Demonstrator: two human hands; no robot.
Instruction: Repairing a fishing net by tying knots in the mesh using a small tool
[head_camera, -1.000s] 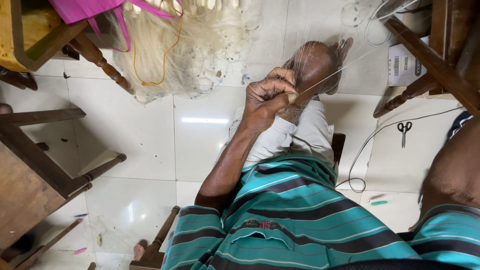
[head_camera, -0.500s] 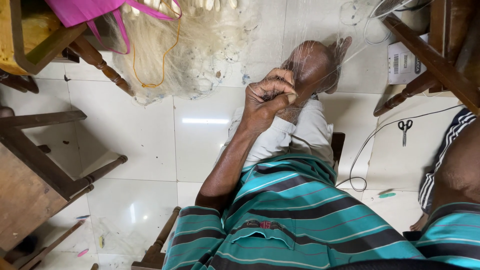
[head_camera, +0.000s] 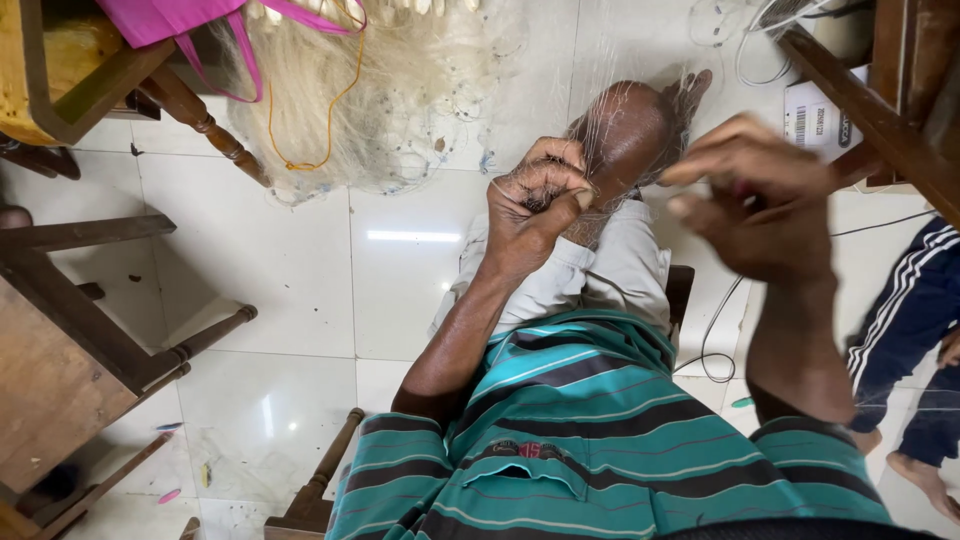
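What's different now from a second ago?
The right hand has come up into view, raised beside the knee, blurred from motion. A person's leg in dark striped trousers now shows at the right edge. The left hand still pinches the fine net threads against the knee.

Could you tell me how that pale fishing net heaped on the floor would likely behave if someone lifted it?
The fishing net would probably be floppy: it lies in a loose, shapeless heap. It looks light, being fine and see-through. Its thin strands, pinched in the left hand and draped over the foot, seem prone to snagging.
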